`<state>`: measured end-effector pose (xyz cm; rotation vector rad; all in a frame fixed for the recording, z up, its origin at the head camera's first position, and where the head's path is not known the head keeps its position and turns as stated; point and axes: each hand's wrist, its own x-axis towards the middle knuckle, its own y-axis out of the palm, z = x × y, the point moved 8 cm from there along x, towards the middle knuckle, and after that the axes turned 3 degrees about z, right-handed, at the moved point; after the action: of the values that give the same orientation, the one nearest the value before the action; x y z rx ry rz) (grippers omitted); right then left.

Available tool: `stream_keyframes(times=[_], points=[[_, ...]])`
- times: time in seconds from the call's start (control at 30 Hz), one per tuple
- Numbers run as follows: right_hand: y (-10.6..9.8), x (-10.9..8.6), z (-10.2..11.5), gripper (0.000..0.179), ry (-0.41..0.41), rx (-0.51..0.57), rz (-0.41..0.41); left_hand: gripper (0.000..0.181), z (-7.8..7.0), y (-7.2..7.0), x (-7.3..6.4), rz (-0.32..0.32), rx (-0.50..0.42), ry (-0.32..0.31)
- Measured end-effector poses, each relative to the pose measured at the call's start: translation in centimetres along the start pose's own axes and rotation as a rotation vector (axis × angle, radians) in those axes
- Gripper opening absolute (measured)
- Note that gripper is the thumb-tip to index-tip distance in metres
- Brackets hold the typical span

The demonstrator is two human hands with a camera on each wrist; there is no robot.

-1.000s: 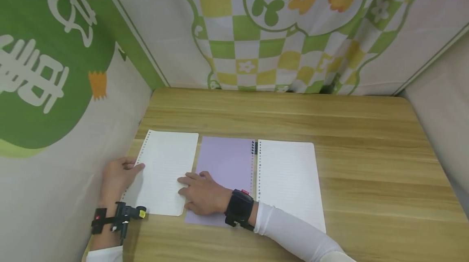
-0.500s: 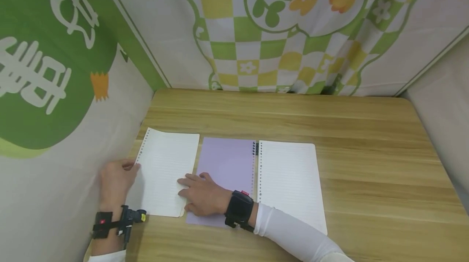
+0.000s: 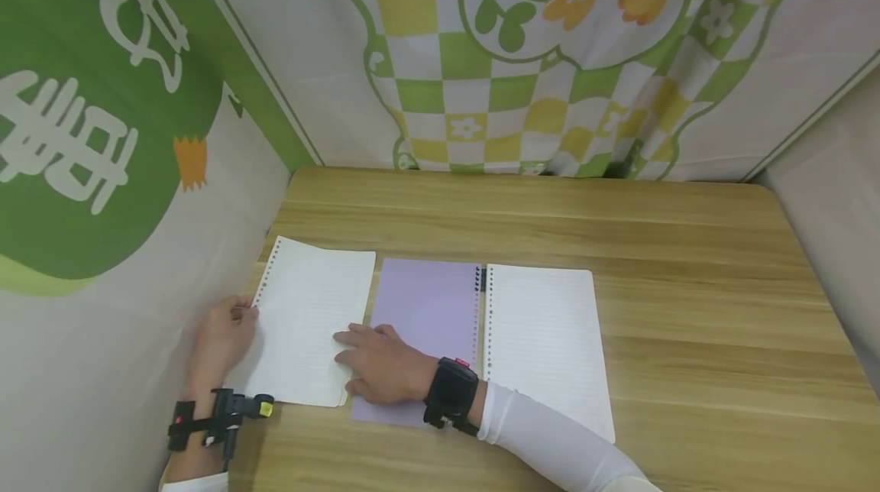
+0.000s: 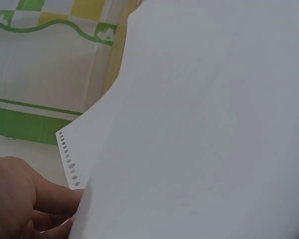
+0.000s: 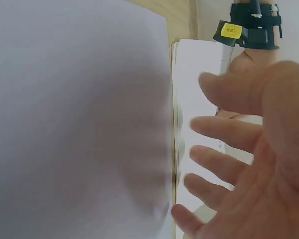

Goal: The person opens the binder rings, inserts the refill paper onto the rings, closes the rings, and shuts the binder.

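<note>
A stack of white ruled loose-leaf paper [image 3: 302,309] lies at the left of the table, holes along its left edge. My left hand [image 3: 225,331] pinches that punched edge between thumb and fingers; the top sheet's far left corner is raised. In the left wrist view the sheet [image 4: 189,109] bows upward beside the hand [image 4: 20,199]. My right hand [image 3: 388,366] lies with spread fingers, its fingertips on the stack's right edge and its palm over a lavender cover [image 3: 428,297]. The right wrist view shows these fingers straight [image 5: 224,134], the paper stack [image 5: 194,59] behind them.
Right of the lavender cover lies another block of punched ruled pages [image 3: 539,324], with a short black binding piece [image 3: 483,279] between them. The wooden table [image 3: 687,286] meets a patterned curtain [image 3: 481,95] at the back and a fabric wall at the left.
My left hand has shifted slightly left, with the punched edge of the sheet. The sheet's far left corner has risen. The right hand has stayed nearly still.
</note>
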<state>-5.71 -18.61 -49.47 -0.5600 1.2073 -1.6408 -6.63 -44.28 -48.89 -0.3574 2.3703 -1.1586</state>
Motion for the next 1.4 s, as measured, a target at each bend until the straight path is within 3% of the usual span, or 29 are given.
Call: stream_keyframes(times=[0.07, 0.17, 0.4, 0.53, 0.7, 0.9, 1.03, 1.13, 1.4], points=[[-0.3, 0.0, -0.4, 0.048, 0.015, 0.085, -0.046, 0.046, 0.4, 0.1, 0.3, 0.011, -0.022, -0.006], [-0.9, -0.2, -1.1, 0.052, 0.046, 0.302, -0.137, 0.049, 0.9, 0.2, 0.4, 0.032, -0.056, -0.031], [-2.2, -1.2, -4.0, 0.067, 0.192, 0.781, -0.412, 0.055, 1.0, 1.1, 0.1, 0.083, -0.119, -0.080], [-2.1, -1.7, -5.5, 0.075, 0.268, 1.012, -0.477, 0.057, 0.5, 2.2, -0.2, 0.108, -0.147, -0.081], [-1.9, -2.1, -6.9, 0.077, 0.345, 1.196, -0.528, 0.058, -1.0, 3.4, -0.7, 0.125, -0.155, -0.063], [-1.8, -3.5, -9.2, 0.070, 0.425, 1.200, -0.606, 0.054, -2.8, 5.2, -1.5, 0.144, -0.199, -0.038], [-1.8, -5.2, -11.1, 0.057, 0.476, 1.155, -0.616, 0.050, -4.6, 6.5, -2.2, 0.172, -0.242, 0.021], [-1.9, -6.8, -12.3, 0.046, 0.491, 1.130, -0.596, 0.047, -5.8, 7.4, -2.9, 0.201, -0.270, 0.072], [-1.9, -12.2, -14.6, 0.041, 0.501, 1.104, -0.498, 0.031, -9.0, 9.3, -4.6, 0.265, -0.332, 0.202]])
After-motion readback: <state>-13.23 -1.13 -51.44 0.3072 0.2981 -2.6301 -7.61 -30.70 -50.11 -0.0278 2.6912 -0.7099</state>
